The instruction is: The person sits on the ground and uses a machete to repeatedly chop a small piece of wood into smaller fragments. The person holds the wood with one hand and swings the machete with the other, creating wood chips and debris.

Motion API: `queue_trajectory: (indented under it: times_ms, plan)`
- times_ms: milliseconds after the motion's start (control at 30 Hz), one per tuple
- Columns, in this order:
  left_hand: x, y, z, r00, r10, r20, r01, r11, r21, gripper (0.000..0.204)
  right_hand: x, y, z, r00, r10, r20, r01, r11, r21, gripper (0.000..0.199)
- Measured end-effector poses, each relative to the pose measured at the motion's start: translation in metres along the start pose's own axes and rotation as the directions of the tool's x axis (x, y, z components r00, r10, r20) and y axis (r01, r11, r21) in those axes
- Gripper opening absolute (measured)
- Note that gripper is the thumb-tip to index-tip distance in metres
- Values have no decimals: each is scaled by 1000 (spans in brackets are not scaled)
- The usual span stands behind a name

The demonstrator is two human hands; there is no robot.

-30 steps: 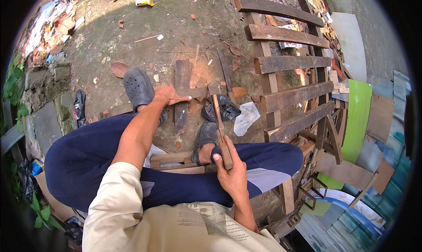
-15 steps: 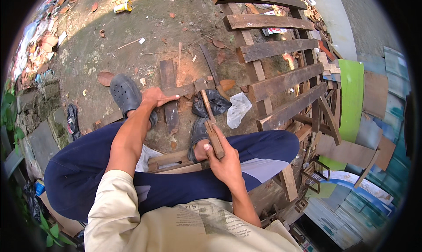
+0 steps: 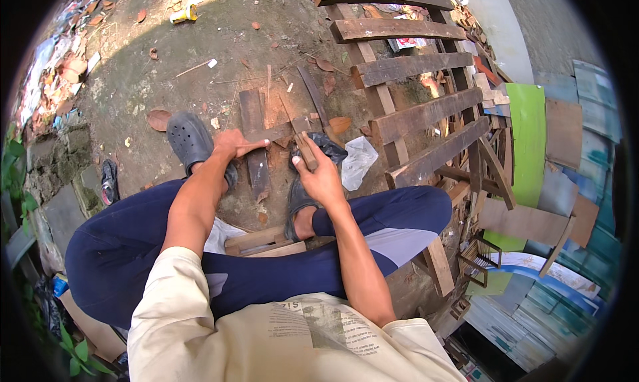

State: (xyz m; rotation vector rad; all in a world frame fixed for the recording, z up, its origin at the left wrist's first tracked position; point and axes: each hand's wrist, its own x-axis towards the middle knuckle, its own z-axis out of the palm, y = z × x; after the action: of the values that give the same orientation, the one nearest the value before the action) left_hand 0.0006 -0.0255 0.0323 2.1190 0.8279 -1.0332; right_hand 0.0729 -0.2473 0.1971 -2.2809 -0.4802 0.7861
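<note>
My right hand [image 3: 321, 175] is wrapped around the wooden handle of a handsaw [image 3: 307, 154]. Its thin blade, seen nearly edge-on, points away from me across a short dark wooden board [image 3: 283, 130]. On the left end of that board, my left hand [image 3: 233, 144] presses down with its thumb stretched along the wood; its other fingers are partly hidden. Beneath lies another dark plank [image 3: 253, 115], lengthwise on the ground. Orange-brown sawdust is spread around the boards. My dark clog [image 3: 189, 139] is beside my left hand.
A slatted wooden frame [image 3: 426, 115] stands close on the right. Near my right foot lie a black plastic bag [image 3: 329, 152] and a clear one [image 3: 359, 162]. A narrow dark strip [image 3: 316, 99] lies beyond the boards. Sheets and panels, including a green one [image 3: 526, 142], fill the far right.
My right hand has pushed the handsaw forward and slightly left, away from my body, and my forearm has stretched out. My left hand has stayed almost in place on the board.
</note>
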Motion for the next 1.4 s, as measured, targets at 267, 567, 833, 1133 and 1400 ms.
queue_trajectory:
  times_ms: [267,567,833,1133,1400]
  plan:
    - [-2,-11,3,998,-35,-48,35,999,-3,125,-169,-58,-93,991,130,9,-130,990,57,59]
    - [23,55,84,570,325,-754,-240,944,226,93,-196,-7,-106,966,162,-202,-114,967,227,57]
    - [-17,96,130,313,940,-134,-893,339,295,49,-187,18,-97,978,41,-204,10,970,241,57]
    - [-9,-14,27,921,87,-380,-36,989,140,123,-170,13,-85,994,33,-106,-3,964,267,57]
    - [-14,-12,45,989,8,-150,11,992,124,127,-160,-1,-83,993,-88,-77,96,990,106,57]
